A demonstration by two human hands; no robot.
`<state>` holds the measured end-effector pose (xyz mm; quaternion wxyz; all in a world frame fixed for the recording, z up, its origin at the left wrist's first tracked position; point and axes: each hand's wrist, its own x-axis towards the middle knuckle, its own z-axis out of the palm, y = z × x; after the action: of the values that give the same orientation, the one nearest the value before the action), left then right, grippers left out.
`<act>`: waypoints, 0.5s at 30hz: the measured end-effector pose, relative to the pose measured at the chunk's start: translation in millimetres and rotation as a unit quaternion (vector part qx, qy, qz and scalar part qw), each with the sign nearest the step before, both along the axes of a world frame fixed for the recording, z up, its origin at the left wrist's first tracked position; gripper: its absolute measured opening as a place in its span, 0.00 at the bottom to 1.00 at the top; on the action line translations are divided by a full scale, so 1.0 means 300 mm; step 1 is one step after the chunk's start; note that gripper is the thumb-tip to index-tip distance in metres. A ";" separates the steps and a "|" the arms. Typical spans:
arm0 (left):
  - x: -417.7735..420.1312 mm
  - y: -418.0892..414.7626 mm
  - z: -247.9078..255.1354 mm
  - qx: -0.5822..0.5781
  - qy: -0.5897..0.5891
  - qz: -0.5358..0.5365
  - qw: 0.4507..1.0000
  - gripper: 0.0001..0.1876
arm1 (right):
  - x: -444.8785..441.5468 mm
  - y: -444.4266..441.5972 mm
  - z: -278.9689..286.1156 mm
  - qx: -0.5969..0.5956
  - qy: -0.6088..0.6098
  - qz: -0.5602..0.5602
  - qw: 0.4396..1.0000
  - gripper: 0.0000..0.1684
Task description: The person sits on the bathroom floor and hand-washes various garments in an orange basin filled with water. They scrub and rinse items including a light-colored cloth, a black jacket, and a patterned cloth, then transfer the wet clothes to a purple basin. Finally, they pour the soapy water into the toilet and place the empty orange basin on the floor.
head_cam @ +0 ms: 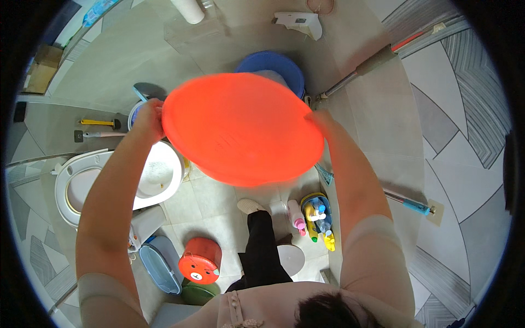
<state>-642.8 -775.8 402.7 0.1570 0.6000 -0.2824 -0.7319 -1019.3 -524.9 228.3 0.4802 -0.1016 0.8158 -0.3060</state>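
Between my two hands I hold up a large orange-red plastic basin (244, 129), its wide oval face filling the middle of the view. My left hand (151, 121) grips its left rim. On the opposite rim, my right hand (322, 123) is closed around the edge and a little blurred. Part of a blue tub (293, 71) shows behind the basin's far side. Below my left forearm is a white toilet (176, 172) with its seat raised, and the arm hides part of it.
A red bucket (201, 258) with a bear face stands on the tiled floor beside a blue-grey bin (160, 264). Several bottles fill a basket (318, 213) at the right wall, near a pink bottle (295, 213). Mop handles (414, 205) lean at the right.
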 end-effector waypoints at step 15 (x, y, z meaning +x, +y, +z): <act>-0.344 -0.179 0.268 -0.127 0.157 0.026 0.979 0.05 | 0.053 -0.005 0.051 -0.039 -0.201 0.057 0.977 0.21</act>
<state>-745.9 -829.5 483.0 0.2931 0.4599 -0.3293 -0.7708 -1003.4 -526.5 243.7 0.6469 -0.1029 0.6827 -0.3238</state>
